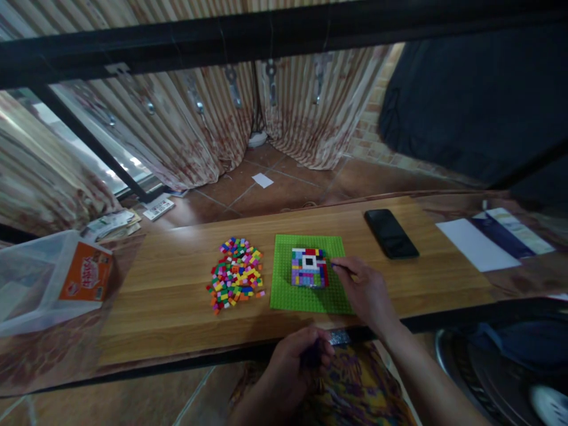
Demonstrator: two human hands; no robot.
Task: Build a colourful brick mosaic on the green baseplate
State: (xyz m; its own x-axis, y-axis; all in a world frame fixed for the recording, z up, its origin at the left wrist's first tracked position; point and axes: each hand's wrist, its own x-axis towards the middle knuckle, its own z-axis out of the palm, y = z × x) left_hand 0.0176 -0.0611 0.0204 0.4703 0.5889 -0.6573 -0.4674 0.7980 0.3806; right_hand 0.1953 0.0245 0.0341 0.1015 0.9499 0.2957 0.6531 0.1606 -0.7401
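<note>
A green studded baseplate (284, 300) lies on the wooden board. On it stands a square block of toy bricks (306, 276) in mixed colours, with a white ring around a black centre on top. My right hand (366, 290) is over the baseplate's right edge, thumb and finger pinched on a small dark brick (339, 265), just right of the block. Below the board's front edge, my left hand (297, 355) is curled closed around something dark that I cannot make out. A shiny silvery item (339, 338) shows beside its fingertips.
Loose coloured bricks (237, 275) form a pile left of the baseplate. A black phone (391, 234) lies to the right, with a white sheet (477, 244) beyond it. At far left stands a clear plastic bin (39, 284) with an orange label. A dark rail (248, 35) crosses above.
</note>
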